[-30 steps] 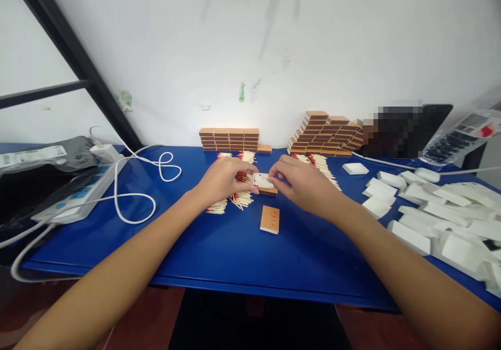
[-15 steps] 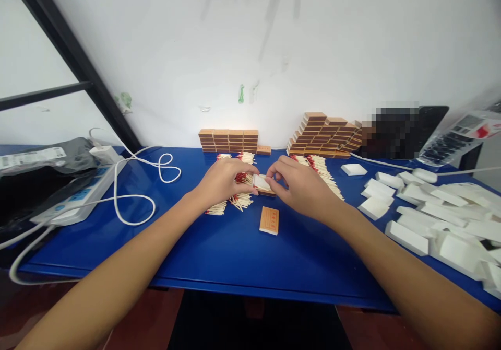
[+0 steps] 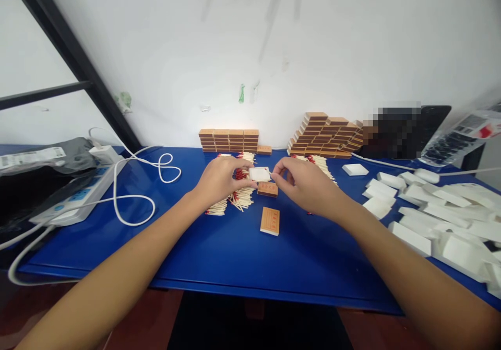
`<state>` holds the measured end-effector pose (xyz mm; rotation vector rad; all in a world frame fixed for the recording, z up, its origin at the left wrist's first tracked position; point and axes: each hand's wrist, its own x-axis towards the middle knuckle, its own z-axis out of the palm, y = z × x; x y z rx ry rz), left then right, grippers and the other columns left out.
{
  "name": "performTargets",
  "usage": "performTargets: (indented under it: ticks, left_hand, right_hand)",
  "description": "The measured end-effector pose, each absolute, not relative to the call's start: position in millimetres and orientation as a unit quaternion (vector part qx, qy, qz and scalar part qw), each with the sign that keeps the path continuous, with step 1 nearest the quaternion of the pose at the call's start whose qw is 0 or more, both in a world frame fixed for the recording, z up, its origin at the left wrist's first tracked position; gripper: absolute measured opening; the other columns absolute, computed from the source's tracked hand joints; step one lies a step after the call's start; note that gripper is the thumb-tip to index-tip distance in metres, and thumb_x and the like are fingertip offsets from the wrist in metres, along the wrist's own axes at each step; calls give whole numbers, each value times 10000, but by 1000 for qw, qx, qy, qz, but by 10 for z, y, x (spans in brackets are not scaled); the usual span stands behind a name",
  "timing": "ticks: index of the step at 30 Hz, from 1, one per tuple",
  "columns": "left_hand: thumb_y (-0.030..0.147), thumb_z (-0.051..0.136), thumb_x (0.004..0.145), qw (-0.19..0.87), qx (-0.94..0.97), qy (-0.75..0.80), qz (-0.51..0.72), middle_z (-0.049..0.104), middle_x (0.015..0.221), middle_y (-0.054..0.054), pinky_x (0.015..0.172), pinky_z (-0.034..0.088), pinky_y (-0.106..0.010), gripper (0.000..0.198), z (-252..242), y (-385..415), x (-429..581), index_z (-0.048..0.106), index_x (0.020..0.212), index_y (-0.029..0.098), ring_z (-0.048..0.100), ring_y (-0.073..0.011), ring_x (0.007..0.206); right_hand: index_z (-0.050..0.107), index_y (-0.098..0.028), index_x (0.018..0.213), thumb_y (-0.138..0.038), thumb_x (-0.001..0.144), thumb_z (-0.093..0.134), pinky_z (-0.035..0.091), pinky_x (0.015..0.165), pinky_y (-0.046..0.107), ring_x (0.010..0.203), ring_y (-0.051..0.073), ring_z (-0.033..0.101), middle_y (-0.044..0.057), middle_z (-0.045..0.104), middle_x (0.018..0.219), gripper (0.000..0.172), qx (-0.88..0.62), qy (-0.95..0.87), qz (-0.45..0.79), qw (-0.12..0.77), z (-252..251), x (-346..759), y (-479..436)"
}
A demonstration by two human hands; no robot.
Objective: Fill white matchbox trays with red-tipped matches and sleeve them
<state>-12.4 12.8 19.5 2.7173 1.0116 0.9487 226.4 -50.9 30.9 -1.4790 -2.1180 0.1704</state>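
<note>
A white matchbox tray (image 3: 259, 174) is held by my left hand (image 3: 223, 178), thumb and fingers gripping its left end. A small red spot shows near the tray's far right corner. My right hand (image 3: 303, 183) is closed in a pinch with its fingertips at the tray's right end; whatever is between them is too small to make out. Just below the tray lies an orange matchbox (image 3: 267, 189). Another matchbox (image 3: 270, 221) sits closer to me. Loose red-tipped matches (image 3: 242, 199) lie under and beside my left hand, and more matches (image 3: 323, 166) lie behind my right.
Stacked matchboxes (image 3: 229, 141) stand against the wall, with a taller stepped stack (image 3: 323, 137) to the right. Many white trays (image 3: 446, 219) are heaped on the right side. A power strip (image 3: 84, 198) and looping white cable (image 3: 117, 183) occupy the left. A dark phone (image 3: 434, 130) leans at the back.
The white tray has risen slightly away from me, uncovering more of the orange matchbox below it. My right fingertips have shifted a little right, to the tray's end.
</note>
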Motion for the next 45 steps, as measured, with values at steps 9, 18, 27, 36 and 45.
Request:
performTargets:
  ticks: [9,18,27,36,45]
  left_hand:
    - [512,850,835,51,888,332,315,823,988,-73,779,546,-347,384,203,102,-97,791,1062,207,768,-253,904]
    - [545,845,826,59,881,345,317,829,1003,-70,778,556,-354,408,214,95,-90,802,1061,214,780,-262,907]
    - [511,859,825,51,893,320,311,827,1028,-60,775,552,-335,390,239,82,-88,787,1072,218,779,-257,931]
    - [462,889,803,38,899,304,313,822,1046,-50,805,550,-338,400,230,91,-95,777,1102,221,770,-249,936]
    - [500,844,846,33,901,308,304,814,1019,-61,768,534,-338,413,242,71,-90,772,1121,201,751,-244,902]
  right_hand:
    - [619,-215,878,-313,974,555,370,608,312,669,178,564,30,658,786,151,-529,-784,100,309,284,2199,-529]
    - [612,-223,914,-334,992,566,396,603,304,633,157,536,5,625,760,144,-490,-799,131,324,275,2201,-532]
    - [614,-221,930,-337,994,563,366,599,297,639,157,527,15,633,787,142,-489,-807,118,309,255,2228,-507]
    - [611,-218,946,-327,1006,549,372,589,291,628,149,526,15,638,795,139,-481,-810,117,313,281,2222,-522]
    - [620,-215,950,-311,1003,550,378,613,296,642,150,544,20,671,826,130,-470,-823,124,294,277,2219,-526]
